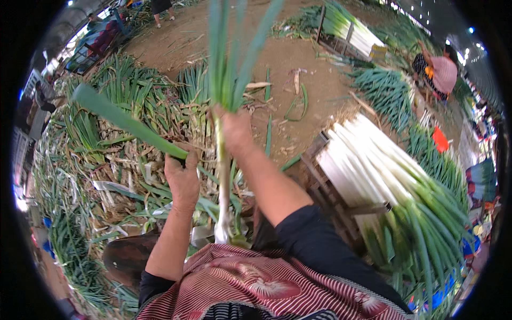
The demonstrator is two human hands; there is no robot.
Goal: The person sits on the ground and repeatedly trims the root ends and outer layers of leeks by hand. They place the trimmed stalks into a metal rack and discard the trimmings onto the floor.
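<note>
My right hand grips a long Welsh onion just where its white shaft turns to green leaves. The stalk hangs upright, its white root end down by my striped apron and its leaves reaching past the top of the picture. Between the thumb and fingers of my left hand is a single torn-off green leaf, which points up to the left. The two hands are apart, the left a little lower. Peeled onions lie stacked in a low rack on my right.
Unpeeled onions and dry husks cover the ground on the left. Bare soil with scattered leaf scraps lies ahead. Another loaded rack stands farther off. A person sits at the far right beside a row of onions.
</note>
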